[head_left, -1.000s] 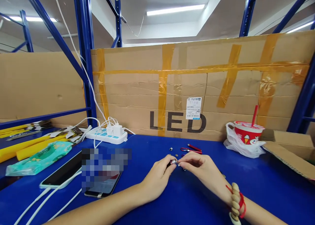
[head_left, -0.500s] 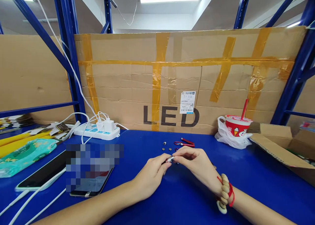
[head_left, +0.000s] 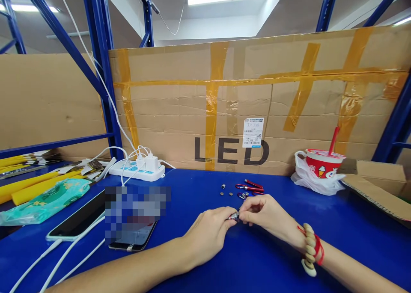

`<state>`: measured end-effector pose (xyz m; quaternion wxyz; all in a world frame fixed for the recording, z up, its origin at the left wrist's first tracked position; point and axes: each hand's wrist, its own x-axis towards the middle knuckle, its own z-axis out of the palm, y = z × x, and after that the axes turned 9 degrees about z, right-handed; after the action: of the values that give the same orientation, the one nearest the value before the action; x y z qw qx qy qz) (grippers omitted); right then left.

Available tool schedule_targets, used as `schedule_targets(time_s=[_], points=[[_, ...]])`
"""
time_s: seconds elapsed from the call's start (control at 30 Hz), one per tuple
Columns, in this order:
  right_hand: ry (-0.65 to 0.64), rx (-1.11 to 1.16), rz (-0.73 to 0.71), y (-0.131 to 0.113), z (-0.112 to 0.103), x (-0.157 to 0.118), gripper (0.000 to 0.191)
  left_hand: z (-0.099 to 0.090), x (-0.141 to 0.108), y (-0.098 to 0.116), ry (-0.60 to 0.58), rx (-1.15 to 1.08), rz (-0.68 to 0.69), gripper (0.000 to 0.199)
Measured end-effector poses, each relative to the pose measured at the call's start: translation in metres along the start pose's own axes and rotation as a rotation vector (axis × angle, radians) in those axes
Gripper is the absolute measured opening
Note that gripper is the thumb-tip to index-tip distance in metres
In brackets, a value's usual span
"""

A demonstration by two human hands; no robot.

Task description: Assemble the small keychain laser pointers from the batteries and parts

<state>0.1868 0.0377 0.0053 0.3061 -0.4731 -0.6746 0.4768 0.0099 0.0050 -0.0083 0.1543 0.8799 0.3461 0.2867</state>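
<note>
Between the thumb and fingers of my left hand [head_left: 208,237] is a small silver cylinder-shaped metal part [head_left: 233,216], lying nearly level and partly covered by the fingertips. My right hand [head_left: 266,214] pinches at its right end, fingertips pressed together; whether they hold the part itself or a tiny piece against it is too small to tell. Just beyond the hands lie slim red metal tubes [head_left: 249,187], one with a clip-like loop. Left of these are a small silver piece [head_left: 223,186] and two round button-like discs [head_left: 230,194]. More small shiny bits [head_left: 244,195] sit close to my right fingers.
At left are a white power strip [head_left: 136,171] with cables, two phones [head_left: 77,218] partly blurred out, a teal packet [head_left: 48,199] and yellow tubes [head_left: 41,185]. A red cup [head_left: 324,164] in a plastic bag and an open cardboard box [head_left: 379,186] stand right. Cardboard [head_left: 170,113] walls the back.
The view has shifted a little left and tilted. Both hands sit slightly lower relative to the small parts, and my right fingers have drawn in at the end of the metal part.
</note>
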Motion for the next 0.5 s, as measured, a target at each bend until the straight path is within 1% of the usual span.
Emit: schedule_targets(time_s=[0.13, 0.27, 0.4, 0.5], points=[[-0.015, 0.056, 0.109, 0.009, 0.0053, 0.0011, 0.032, 0.0015, -0.0013, 0.0003, -0.007, 0.063, -0.026, 0.026], [-0.017, 0.099, 0.207, 0.0065, 0.0074, -0.0012, 0.044, 0.0, -0.0014, 0.0045, -0.044, 0.074, -0.082, 0.026], [-0.034, 0.098, 0.21, 0.0018, 0.0079, -0.0028, 0.044, -0.0018, -0.0005, 0.0064, -0.059, 0.061, -0.116, 0.026], [-0.052, 0.12, 0.157, 0.0041, 0.0085, -0.0001, 0.041, -0.0016, 0.0012, 0.0047, -0.034, 0.032, -0.142, 0.025]])
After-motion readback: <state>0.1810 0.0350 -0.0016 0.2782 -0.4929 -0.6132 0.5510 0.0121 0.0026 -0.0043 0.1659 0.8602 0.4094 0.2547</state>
